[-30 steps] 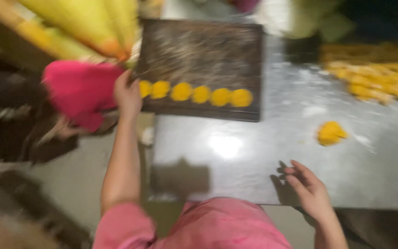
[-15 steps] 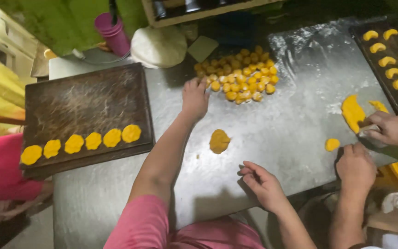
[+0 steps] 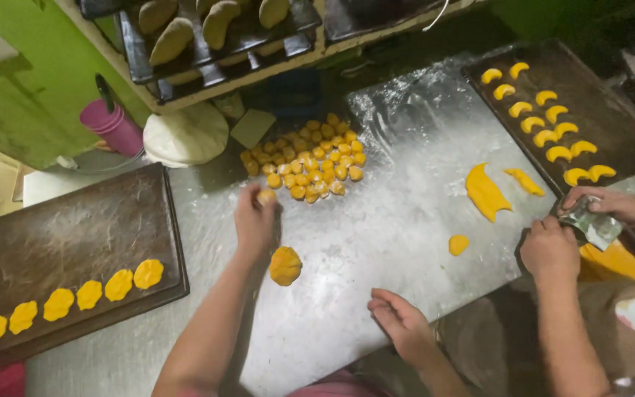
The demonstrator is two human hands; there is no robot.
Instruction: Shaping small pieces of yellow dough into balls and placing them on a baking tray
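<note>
Your left hand is closed around a small yellow dough ball, pinched at the fingertips just short of the heap of dough balls that lies beyond it on the floured tabletop. Just below and to the right of that hand rests a flattened dough disc, apart from your fingers. Your right hand lies open and empty, palm down, nearer your body, fingers loosely spread above the tabletop. Far to the left of your left hand a dark baking tray carries a row of flattened discs along its near edge. To the right of your right hand, a co-worker's two hands work a scrap of foil beside a second tray of crescent shapes. To handle the ball well, judge your grip light enough that the soft dough keeps its round form, lift it clear of the heap without dragging its neighbours, and keep it over the floured patch so it should not stick.
</note>
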